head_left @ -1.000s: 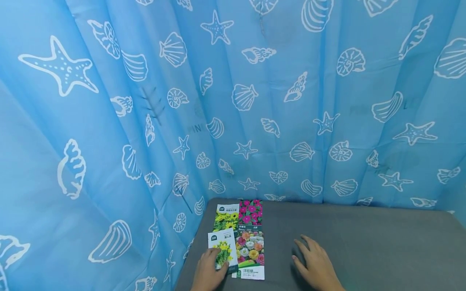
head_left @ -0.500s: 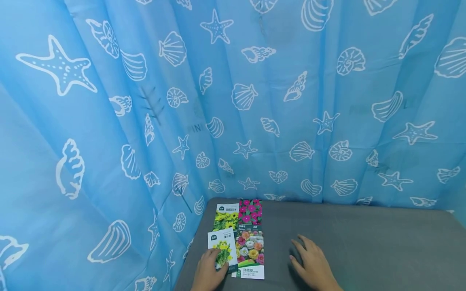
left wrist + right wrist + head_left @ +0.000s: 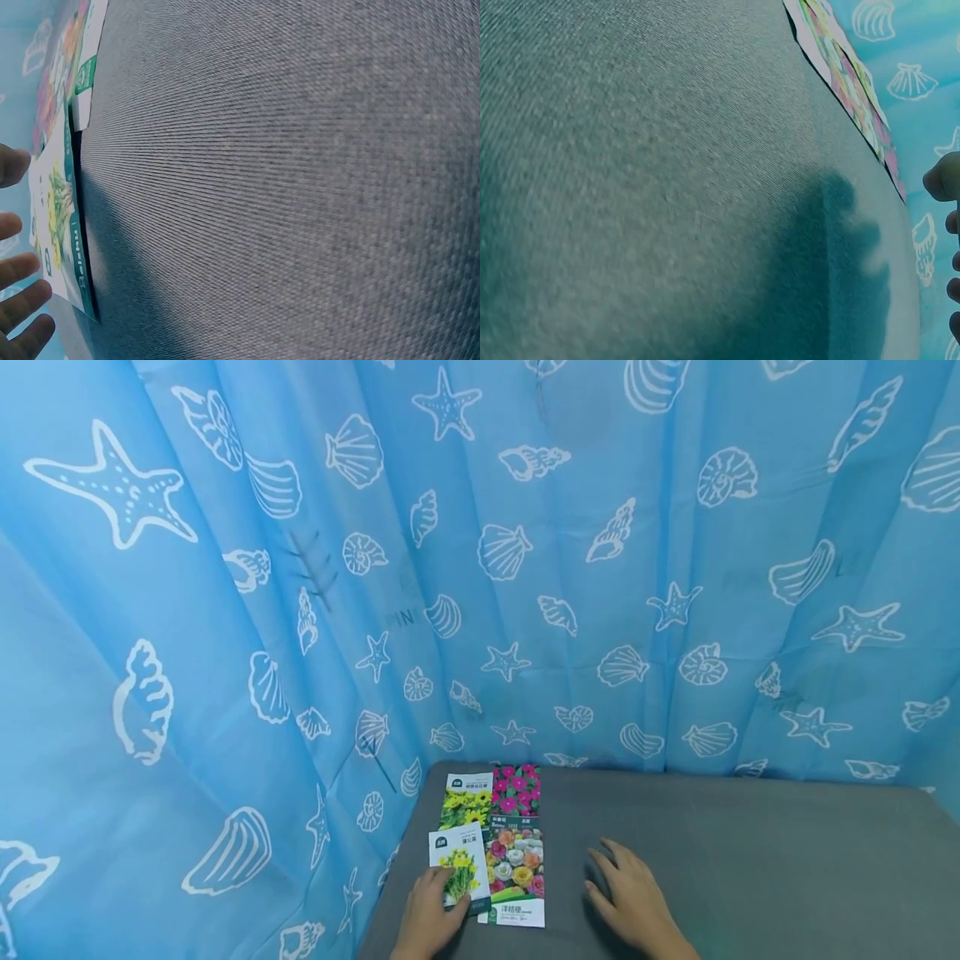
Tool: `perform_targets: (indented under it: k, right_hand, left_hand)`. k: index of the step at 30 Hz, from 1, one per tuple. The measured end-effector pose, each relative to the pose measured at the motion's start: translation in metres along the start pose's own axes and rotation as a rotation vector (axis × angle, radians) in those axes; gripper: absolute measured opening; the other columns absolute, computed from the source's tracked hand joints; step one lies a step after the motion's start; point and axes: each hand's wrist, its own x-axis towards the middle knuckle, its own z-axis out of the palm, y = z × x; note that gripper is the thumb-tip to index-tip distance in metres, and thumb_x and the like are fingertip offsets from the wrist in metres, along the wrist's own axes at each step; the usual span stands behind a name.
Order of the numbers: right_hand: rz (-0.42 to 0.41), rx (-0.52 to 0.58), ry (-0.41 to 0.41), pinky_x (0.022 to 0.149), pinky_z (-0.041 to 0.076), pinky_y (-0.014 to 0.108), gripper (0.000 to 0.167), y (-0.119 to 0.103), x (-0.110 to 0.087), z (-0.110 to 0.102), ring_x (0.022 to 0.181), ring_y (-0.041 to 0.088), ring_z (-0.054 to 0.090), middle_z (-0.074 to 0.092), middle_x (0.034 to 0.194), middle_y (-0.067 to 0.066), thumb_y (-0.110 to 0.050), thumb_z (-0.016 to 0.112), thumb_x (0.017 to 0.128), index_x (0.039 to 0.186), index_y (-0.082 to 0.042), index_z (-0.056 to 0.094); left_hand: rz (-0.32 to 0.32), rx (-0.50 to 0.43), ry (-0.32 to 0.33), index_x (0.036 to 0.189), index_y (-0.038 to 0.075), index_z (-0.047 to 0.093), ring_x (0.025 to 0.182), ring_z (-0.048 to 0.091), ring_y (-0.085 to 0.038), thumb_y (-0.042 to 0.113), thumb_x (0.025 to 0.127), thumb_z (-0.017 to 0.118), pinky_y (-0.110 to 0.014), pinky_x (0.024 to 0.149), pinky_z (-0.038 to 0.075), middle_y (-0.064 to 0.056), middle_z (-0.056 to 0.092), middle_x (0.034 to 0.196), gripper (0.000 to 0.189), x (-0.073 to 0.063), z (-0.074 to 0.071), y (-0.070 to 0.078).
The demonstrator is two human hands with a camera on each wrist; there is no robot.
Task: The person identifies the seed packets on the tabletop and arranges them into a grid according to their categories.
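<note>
A person's right hand point(image 3: 633, 893) drifts slightly leftward over a grey bench point(image 3: 720, 852), its fingers loosely parted and holding nothing. The left hand point(image 3: 433, 910) stays at the front-left yellow-flower packet point(image 3: 462, 862), fingers relaxed and spread; how firmly it presses, if at all, cannot be told. That packet overlaps the rear-left packet point(image 3: 467, 802). Beside them lie the mixed-bloom packet point(image 3: 516, 864) and, behind it, the magenta-flower packet point(image 3: 516, 793). None of the four visibly shifts against its neighbours, so the move appears to bring the free hand nearer without altering the layout.
</note>
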Motion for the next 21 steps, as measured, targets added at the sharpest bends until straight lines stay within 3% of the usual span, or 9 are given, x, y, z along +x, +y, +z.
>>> perform_targets:
  k: [9, 17, 21]
  right_hand:
    - [-0.018, -0.002, -0.036, 0.109, 0.049, 0.066, 0.050, -0.006, 0.004, 0.006, 0.137, 0.041, 0.058, 0.060, 0.148, 0.020, -0.034, 0.080, 0.094, 0.135, -0.008, 0.070]
    - [-0.092, 0.015, 0.043, 0.108, 0.050, 0.066, 0.049, -0.013, 0.019, 0.007, 0.136, 0.043, 0.059, 0.061, 0.147, 0.021, -0.031, 0.081, 0.093, 0.134, -0.005, 0.071]
    - [-0.090, 0.035, -0.033, 0.111, 0.048, 0.066, 0.050, -0.020, 0.018, 0.013, 0.139, 0.043, 0.057, 0.059, 0.150, 0.021, -0.033, 0.078, 0.096, 0.137, -0.006, 0.069]
  left_hand:
    - [-0.006, -0.018, -0.006, 0.129, 0.002, 0.070, 0.109, 0.065, -0.035, 0.032, 0.090, 0.084, -0.057, 0.091, 0.056, -0.016, 0.066, 0.124, 0.051, -0.002, 0.004, -0.001]
    - [0.057, -0.013, 0.049, 0.130, 0.000, 0.070, 0.113, 0.065, -0.036, 0.031, 0.091, 0.084, -0.059, 0.095, 0.056, -0.016, 0.067, 0.125, 0.052, 0.010, -0.002, 0.002]
    - [0.028, -0.003, 0.038, 0.129, 0.001, 0.071, 0.113, 0.066, -0.035, 0.032, 0.091, 0.084, -0.058, 0.096, 0.056, -0.016, 0.067, 0.125, 0.051, 0.004, -0.001, -0.004]
